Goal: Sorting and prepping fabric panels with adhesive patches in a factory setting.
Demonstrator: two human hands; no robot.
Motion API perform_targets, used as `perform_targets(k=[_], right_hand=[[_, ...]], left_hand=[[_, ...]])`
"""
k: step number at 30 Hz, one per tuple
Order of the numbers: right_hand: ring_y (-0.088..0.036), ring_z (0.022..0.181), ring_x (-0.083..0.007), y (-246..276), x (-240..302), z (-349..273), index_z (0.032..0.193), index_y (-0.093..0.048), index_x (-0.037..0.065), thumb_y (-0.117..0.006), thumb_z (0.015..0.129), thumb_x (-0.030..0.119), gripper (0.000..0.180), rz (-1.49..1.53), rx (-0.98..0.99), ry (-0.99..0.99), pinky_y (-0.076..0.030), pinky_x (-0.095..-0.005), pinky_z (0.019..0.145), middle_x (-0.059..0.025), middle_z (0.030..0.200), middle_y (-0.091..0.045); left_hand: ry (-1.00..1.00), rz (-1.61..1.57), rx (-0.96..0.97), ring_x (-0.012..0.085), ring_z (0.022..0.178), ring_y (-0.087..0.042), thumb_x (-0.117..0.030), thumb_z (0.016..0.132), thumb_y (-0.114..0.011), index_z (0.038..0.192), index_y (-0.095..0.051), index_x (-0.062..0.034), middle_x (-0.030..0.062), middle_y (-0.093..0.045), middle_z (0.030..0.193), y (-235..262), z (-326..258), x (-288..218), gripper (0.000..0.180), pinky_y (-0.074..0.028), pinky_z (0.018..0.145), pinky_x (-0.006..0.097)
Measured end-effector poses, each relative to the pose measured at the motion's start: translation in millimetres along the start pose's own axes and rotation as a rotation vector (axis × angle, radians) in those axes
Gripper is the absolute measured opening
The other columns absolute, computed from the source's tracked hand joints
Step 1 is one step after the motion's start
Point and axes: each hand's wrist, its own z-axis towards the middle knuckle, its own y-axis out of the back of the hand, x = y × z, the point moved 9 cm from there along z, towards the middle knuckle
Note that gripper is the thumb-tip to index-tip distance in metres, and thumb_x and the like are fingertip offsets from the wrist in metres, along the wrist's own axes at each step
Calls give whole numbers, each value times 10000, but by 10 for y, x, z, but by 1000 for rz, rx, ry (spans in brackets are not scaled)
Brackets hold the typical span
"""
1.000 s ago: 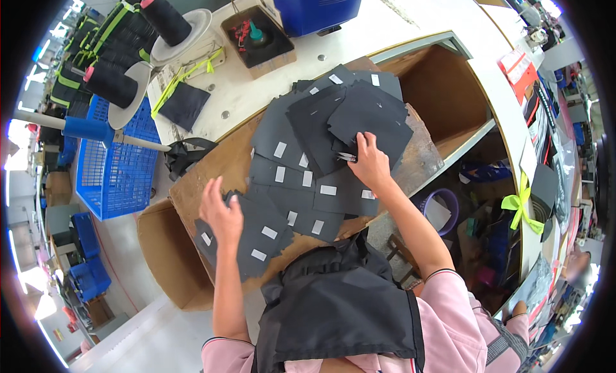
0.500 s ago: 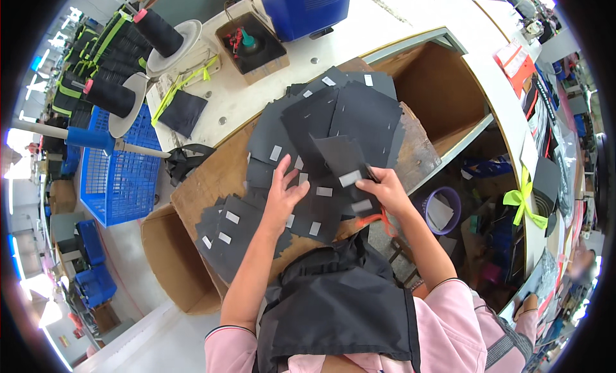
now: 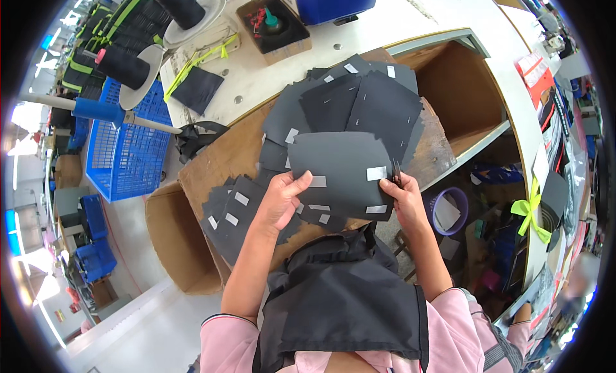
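Between my two hands a dark grey fabric panel [image 3: 340, 158] is spread flat, with small white patches along its lower part and sides. My left hand [image 3: 280, 200] pinches its left edge between thumb and fingers. At the right edge, my right hand [image 3: 408, 200] grips the panel, thumb on top beside a white patch. Dark pointed scissor blades [image 3: 396, 173] stick up from the right hand; the handles are hidden. Under and beyond the panel lie fanned dark panels [image 3: 385, 110], and a smaller group of patched panels [image 3: 234, 206] lies left of my left forearm.
The panels rest on a brown board [image 3: 199, 174] next to a white worktable [image 3: 256, 91]. A cardboard box [image 3: 176, 245] and blue basket [image 3: 122, 155] stand left. Thread cones [image 3: 122, 68] are at upper left. On the right are an open wooden compartment [image 3: 455, 91] and purple bin [image 3: 457, 222].
The panel, held by my right hand alone before, is now opened out flat toward me. My left hand has taken its left edge. The orange scissor handles seen earlier are out of sight.
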Motion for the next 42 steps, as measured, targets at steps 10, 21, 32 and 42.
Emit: perform_targets(k=[10, 21, 32, 42], right_hand=[[-532, 538, -61, -88, -410, -325, 879, -628, 13, -598, 875, 135, 126, -605, 30, -109, -379, -223, 451, -7, 557, -549], [-570, 604, -167, -1169, 869, -440, 957, -568, 68, -724, 720, 74, 284, -1025, 99, 769, -442, -286, 519, -52, 826, -534], [-529, 559, -225, -1196, 894, -476, 888, -591, 85, -745, 671, 123, 269, -1123, 195, 819, -416, -332, 496, -40, 753, -496], [-530, 578, -221, -1191, 982, -569, 876, -599, 91, -743, 650, 126, 270, -1203, 190, 912, -423, -320, 511, -34, 749, -503]], left_hand=[[-284, 261, -195, 70, 836, -553, -92, 861, -605, 1080, -607, 18, 24, -635, 945, 213, -148, -269, 245, -436, 760, 218], [95, 291, 82, 41, 669, -572, -171, 865, -619, 997, -643, -11, 2, -638, 793, -130, -313, -280, 208, -446, 613, 187], [118, 332, 133, 27, 677, -563, -163, 872, -610, 1008, -641, -8, -13, -640, 798, -211, -382, -262, 208, -438, 613, 180], [97, 370, 148, 37, 687, -567, -136, 850, -629, 1011, -634, 14, 1, -640, 811, -254, -385, -254, 220, -448, 630, 186]])
